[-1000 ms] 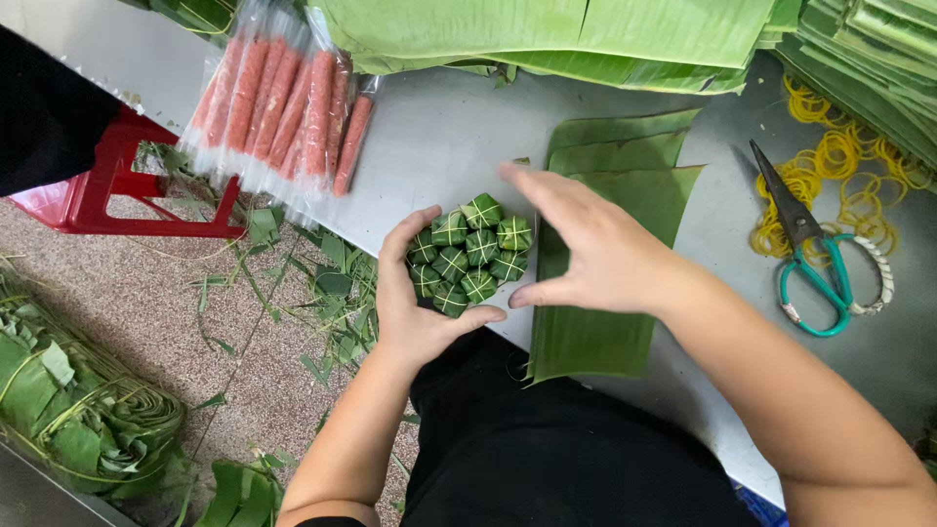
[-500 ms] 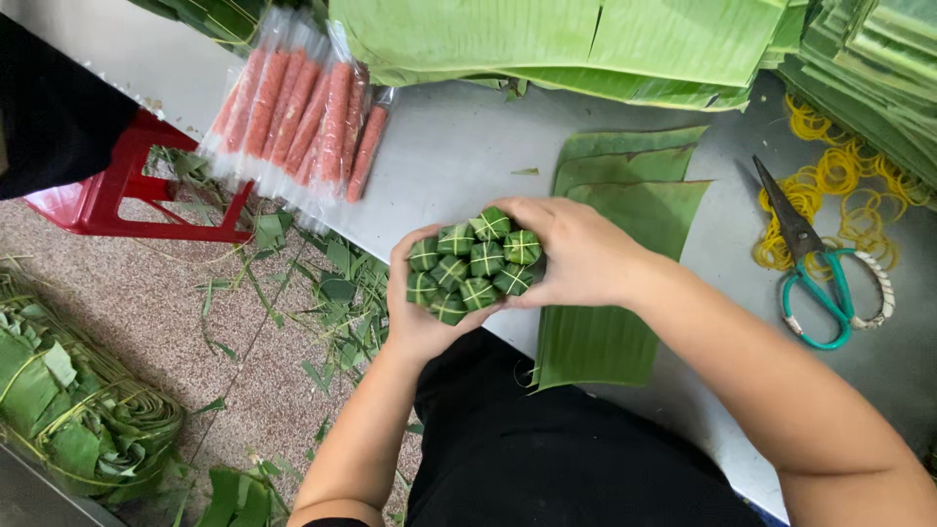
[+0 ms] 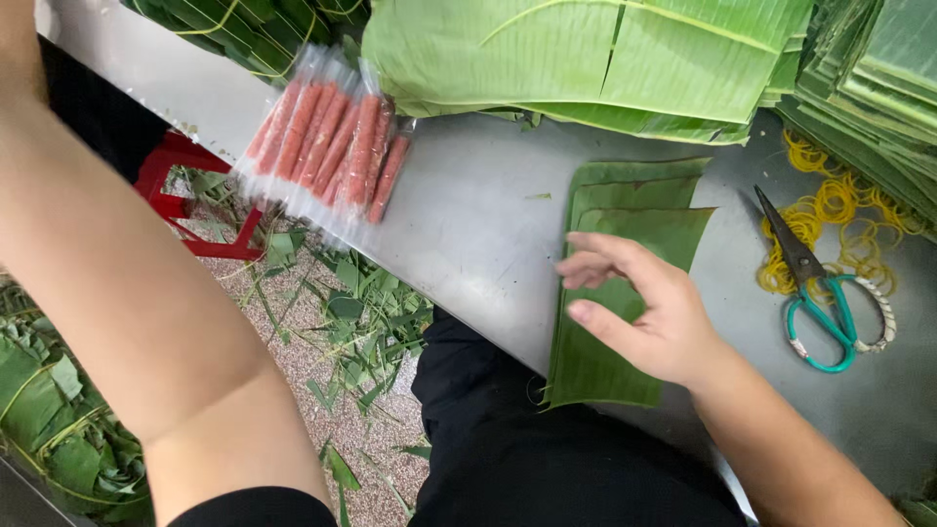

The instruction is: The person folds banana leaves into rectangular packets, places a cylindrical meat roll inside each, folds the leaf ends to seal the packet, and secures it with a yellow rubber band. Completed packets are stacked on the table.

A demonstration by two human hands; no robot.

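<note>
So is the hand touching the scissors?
Apart. The head view shows the right hand on the stacked cut leaves, with bare table between it and the scissors.

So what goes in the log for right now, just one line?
right hand: open, on cut leaf stack | left hand: out of view | scissors: untouched

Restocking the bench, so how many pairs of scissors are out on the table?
1: the green-handled scissors lie on the metal table, right of the right hand, beside the yellow rubber bands. Others may hide under the leaves.

Packaged sausages (image 3: 332, 146), scissors (image 3: 818, 293), rubber bands (image 3: 830, 210), red stool (image 3: 190, 200).
</note>
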